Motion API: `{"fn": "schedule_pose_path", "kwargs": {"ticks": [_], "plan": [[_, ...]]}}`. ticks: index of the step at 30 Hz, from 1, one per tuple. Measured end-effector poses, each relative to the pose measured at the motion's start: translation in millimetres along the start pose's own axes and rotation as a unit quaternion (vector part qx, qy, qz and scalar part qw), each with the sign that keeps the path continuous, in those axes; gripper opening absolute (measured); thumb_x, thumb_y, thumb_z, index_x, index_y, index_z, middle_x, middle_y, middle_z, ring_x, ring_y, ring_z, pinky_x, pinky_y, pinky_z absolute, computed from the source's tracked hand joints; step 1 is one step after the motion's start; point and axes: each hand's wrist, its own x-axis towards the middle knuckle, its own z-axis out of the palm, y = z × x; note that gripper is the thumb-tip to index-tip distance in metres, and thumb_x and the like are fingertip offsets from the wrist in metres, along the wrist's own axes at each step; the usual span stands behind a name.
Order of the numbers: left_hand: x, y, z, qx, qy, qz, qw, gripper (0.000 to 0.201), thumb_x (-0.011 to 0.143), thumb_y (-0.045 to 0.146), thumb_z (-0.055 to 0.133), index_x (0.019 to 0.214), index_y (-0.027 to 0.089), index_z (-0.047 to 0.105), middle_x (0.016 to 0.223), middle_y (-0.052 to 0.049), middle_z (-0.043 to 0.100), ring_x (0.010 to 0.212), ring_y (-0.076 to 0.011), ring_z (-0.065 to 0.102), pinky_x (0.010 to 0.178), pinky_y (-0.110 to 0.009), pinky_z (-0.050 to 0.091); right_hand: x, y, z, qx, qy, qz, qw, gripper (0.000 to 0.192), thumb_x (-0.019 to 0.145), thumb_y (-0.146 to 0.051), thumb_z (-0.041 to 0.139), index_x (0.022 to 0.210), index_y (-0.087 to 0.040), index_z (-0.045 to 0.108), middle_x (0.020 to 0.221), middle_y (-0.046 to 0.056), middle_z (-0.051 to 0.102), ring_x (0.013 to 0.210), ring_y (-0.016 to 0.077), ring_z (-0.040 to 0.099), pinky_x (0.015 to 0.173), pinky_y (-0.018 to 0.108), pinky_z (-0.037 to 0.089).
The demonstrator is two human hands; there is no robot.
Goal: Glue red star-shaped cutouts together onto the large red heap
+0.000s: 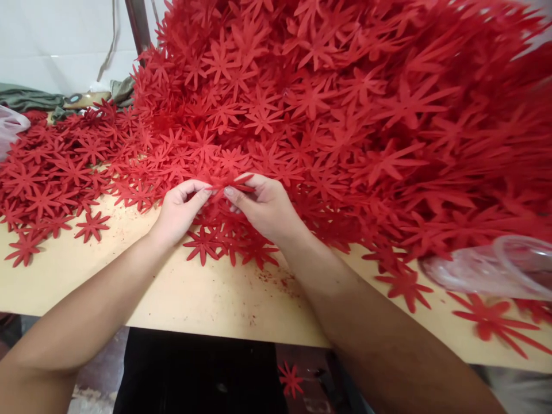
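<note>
Between my two hands is a red fabric flower cutout (222,187) with long narrow petals. My left hand (183,204) pinches its left side between thumb and forefinger. On the other side, the thumb and fingers of my right hand (263,204) close on it, and a petal sticks out past them. Both hands are just above the table, in front of a huge heap of the same red cutouts (314,103). Several loose cutouts (202,244) lie below and between my wrists. The fingers' undersides are hidden.
A lower pile of darker red cutouts (47,172) spreads at the left. Clear plastic (470,267) lies at the right table edge. Green cloth (30,98) sits at the back left. Red specks dot the pale tabletop (194,299). One cutout (291,378) is below the table edge.
</note>
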Motion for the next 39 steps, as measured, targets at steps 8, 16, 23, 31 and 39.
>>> {"fn": "schedule_pose_path", "kwargs": {"ticks": [8,16,23,31,39], "plan": [[-5.2,7.8,4.9,0.013,-0.014,0.027,0.999,0.029,0.068,0.042,0.074,0.081,0.018,0.065,0.068,0.003,0.057,0.061,-0.0070,0.049,0.061,-0.021,0.041,-4.1,-3.7,1.7,-0.045,0.029,-0.009,0.998,0.024,0.074,-0.042,0.065,0.070,-0.019,0.063,0.073,0.002,0.065,0.075,0.0161,0.061,0.075,0.031,0.051],[-3.4,5.9,6.4,-0.038,0.017,0.001,0.999,0.025,0.070,0.035,0.073,0.065,0.017,0.057,0.060,0.005,0.052,0.053,-0.0045,0.044,0.053,-0.019,0.037,-4.7,-4.1,3.5,-0.001,-0.040,0.007,0.999,0.041,0.066,-0.060,0.067,0.067,-0.019,0.060,0.063,-0.001,0.055,0.061,0.0111,0.050,0.060,0.027,0.044],[8.9,12.4,-9.3,-0.041,0.108,-0.005,0.993,0.030,0.075,0.033,0.069,0.059,0.018,0.048,0.050,0.005,0.043,0.045,-0.0051,0.036,0.043,-0.020,0.028,0.1,-2.3,-11.3,-0.087,0.023,-0.010,0.996,0.045,0.075,-0.058,0.061,0.057,-0.020,0.045,0.056,-0.003,0.038,0.053,0.0081,0.035,0.051,0.026,0.034],[4.5,9.7,-4.5,-0.006,0.057,0.032,0.998,0.030,0.069,0.037,0.074,0.060,0.017,0.053,0.054,0.005,0.047,0.049,-0.0049,0.039,0.049,-0.020,0.034,3.8,4.9,-26.4,-0.285,0.191,-0.144,0.928,0.057,0.074,-0.050,0.065,0.123,-0.024,0.053,0.122,0.013,0.049,0.115,0.0265,0.048,0.090,0.044,0.046],[-0.3,0.5,0.2,0.040,0.005,0.053,0.998,0.024,0.072,0.035,0.071,0.065,0.016,0.059,0.064,0.004,0.054,0.060,-0.0057,0.045,0.058,-0.018,0.037,-6.3,-5.2,1.4,-0.151,0.018,-0.086,0.985,0.035,0.075,-0.052,0.063,0.077,-0.017,0.063,0.076,0.004,0.064,0.073,0.0143,0.059,0.070,0.031,0.049]]}}
